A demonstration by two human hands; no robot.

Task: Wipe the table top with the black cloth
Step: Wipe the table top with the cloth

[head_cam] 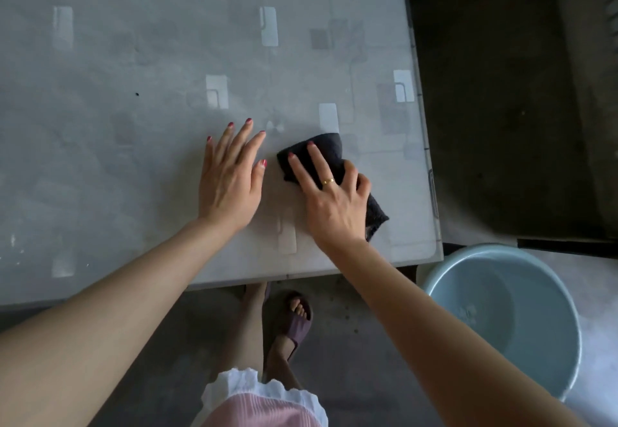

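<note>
Wiping is the step going on now, I think. On the left, the left hand (pixel 230 179) lies flat and loose on the table (pixel 117 125), holding nothing. Just beside it, the right hand (pixel 331 199) presses and partly grips the black cloth (pixel 329 152) near the table's right edge. Next, the cloth likely needs pushing across the unwiped top. I count two hands, one cloth, one table and one bucket (pixel 501 319) on the floor.

Two hands are seen: a left hand (pixel 230 179) and a right hand (pixel 329 202). One black cloth (pixel 329 155), one table (pixel 133 75), one bucket (pixel 501 319) and one slipper (pixel 294 323) are counted.
</note>
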